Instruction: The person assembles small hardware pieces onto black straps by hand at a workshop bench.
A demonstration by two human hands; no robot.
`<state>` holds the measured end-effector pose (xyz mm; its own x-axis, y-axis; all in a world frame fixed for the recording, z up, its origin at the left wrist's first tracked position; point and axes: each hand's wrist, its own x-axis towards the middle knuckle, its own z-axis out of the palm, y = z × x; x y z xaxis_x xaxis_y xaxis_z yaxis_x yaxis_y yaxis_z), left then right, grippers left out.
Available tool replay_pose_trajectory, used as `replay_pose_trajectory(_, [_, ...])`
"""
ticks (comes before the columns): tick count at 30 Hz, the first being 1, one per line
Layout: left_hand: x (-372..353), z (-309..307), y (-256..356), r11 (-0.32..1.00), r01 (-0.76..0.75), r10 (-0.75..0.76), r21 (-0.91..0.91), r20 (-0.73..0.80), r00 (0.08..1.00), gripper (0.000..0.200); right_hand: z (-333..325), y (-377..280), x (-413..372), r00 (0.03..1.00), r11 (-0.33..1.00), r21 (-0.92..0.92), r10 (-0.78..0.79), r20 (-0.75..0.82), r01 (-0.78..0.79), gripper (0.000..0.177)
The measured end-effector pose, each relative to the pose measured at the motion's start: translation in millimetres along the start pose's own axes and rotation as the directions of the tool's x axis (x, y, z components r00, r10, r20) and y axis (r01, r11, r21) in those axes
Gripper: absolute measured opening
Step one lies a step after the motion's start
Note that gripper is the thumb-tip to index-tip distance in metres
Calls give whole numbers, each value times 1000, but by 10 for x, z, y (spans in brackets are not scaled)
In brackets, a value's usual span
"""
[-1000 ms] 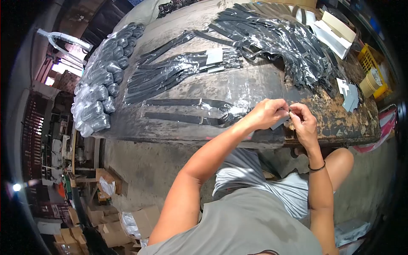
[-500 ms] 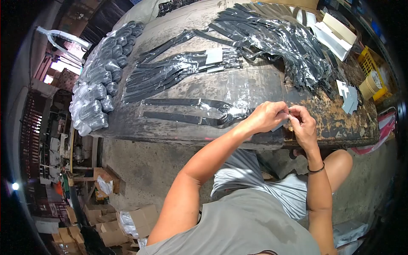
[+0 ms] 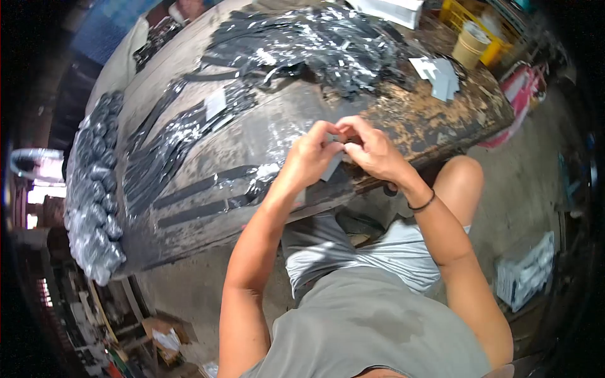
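Note:
My left hand (image 3: 309, 154) and my right hand (image 3: 376, 152) meet above the table's front edge, thumbs and fingertips pinched together. Whatever is between the fingertips is too small to make out. A grey card (image 3: 331, 167) shows just below them, partly covered by my left hand. Left of my hands lies a black strap (image 3: 195, 214) in clear plastic, its two lengths stretched out side by side and its near end behind my left forearm. Farther back, a bundle of black straps in plastic (image 3: 161, 154) carries a pale card (image 3: 215, 103).
A large heap of plastic-wrapped black straps (image 3: 315, 47) covers the table's far side. Clear-wrapped coils (image 3: 94, 189) line the left end. Grey cards (image 3: 443, 79), a tape roll (image 3: 471, 44) and a yellow crate (image 3: 488, 28) are at the right. The worn wooden table (image 3: 435, 129) has flaking edges.
The view has turned and shifted right, so the table looks tilted and further left. My hands stay together at the fingertips, and more of the grey card shows below them.

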<state>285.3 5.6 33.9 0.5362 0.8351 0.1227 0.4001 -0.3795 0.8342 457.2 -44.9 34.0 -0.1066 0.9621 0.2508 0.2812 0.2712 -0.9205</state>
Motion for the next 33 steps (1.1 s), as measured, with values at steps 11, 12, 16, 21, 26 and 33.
replay_pose_trajectory(11, [229, -397, -152, 995, 99, -99, 9, 123, 987, 34, -144, 184, -11, 990, 949, 283, 139, 12, -137, 34])
replay_pose_trajectory(12, [243, -429, -156, 988, 141, -152, 66, 203, 967, 36, -152, 193, -4, 980, 893, 407, 200, 25, -192, 27])
replay_pose_trajectory(16, [281, -440, -223, 984, 177, -170, 8, 338, 926, 41, -148, 170, -14, 977, 836, 521, 211, -19, -171, 19])
replay_pose_trajectory(21, [353, -552, -333, 954, 275, -170, -117, 541, 823, 41, -174, 152, -24, 971, 778, 606, 236, -42, -163, 17])
replay_pose_trajectory(26, [267, -602, -442, 946, 321, -252, -47, 517, 818, 27, -139, 166, -2, 947, 834, 513, 301, -116, -203, 16])
replay_pose_trajectory(33, [161, -588, -374, 894, 406, -255, -192, 526, 811, 19, -64, 265, -21, 921, 908, 248, 373, -113, -337, 17])
